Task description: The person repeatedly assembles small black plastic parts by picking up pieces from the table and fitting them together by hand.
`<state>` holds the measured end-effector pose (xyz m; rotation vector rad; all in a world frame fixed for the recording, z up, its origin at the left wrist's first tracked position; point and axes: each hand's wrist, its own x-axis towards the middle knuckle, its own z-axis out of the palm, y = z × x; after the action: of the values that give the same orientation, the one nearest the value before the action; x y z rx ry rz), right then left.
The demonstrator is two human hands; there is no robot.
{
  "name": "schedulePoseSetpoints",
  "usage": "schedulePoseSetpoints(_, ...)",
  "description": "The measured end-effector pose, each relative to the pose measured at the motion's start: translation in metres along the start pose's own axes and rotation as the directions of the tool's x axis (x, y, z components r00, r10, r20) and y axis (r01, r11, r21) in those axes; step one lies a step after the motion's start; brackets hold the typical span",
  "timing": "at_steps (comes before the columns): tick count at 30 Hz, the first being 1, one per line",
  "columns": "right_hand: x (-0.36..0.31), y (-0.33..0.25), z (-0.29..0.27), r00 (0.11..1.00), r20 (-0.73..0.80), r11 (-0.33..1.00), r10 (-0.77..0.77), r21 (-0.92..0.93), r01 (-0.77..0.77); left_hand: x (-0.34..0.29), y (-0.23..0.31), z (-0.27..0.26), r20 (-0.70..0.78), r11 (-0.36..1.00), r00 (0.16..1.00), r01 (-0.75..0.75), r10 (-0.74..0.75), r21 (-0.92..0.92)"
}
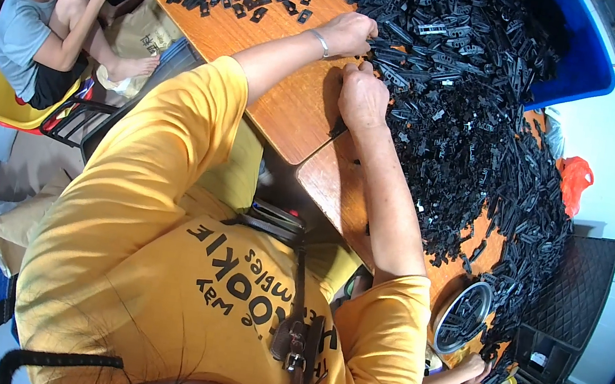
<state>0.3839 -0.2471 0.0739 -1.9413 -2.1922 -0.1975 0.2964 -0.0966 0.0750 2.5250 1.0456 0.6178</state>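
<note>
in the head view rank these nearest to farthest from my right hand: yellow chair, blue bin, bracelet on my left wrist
From your right hand:
1. Bracelet, just to its left.
2. Blue bin, upper right, past the black parts.
3. Yellow chair, far left, off the table.

Stretched out ahead of the body on both sides, clad in loose, short yellow cloth sleeves (169, 123) and bare below. Angled up and rightward along the left forearm (278, 64), with a shiny silver metal band (319, 43) around the wrist. Bent inward at the bare left hand (349, 36), back upward, fingers curled. Angled up and slightly leftward along the bare right forearm (393, 203). Loosely curled at the bare right hand (364, 95), knuckles uppermost, nearer the body and close beside the left. Mostly hidden at the fingertips, too obscured to tell any grip.
</note>
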Motion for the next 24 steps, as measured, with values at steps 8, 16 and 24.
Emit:
schedulePoseSetpoints(8, -0.014, -0.001, -0.005, 0.953, -0.083, 0.872, 0.291, 0.432, -0.229, -0.051, -0.014, -0.020, 0.182, 0.500, 0.947, 0.296, -0.264, -0.814)
schedulePoseSetpoints(16, -0.015, 0.011, 0.005, 0.829, 0.019, 0.352, 0.559, 0.900, -0.258, -0.087, -0.008, -0.010, 0.372, -0.139, 0.924, 0.358, -0.091, -0.923)
schedulePoseSetpoints(24, -0.024, 0.012, 0.010, 0.820, -0.333, 0.724, 0.465, 0.676, -0.136, -0.097, 0.024, 0.009, 0.358, -0.003, 0.927, 0.360, -0.115, -0.933)
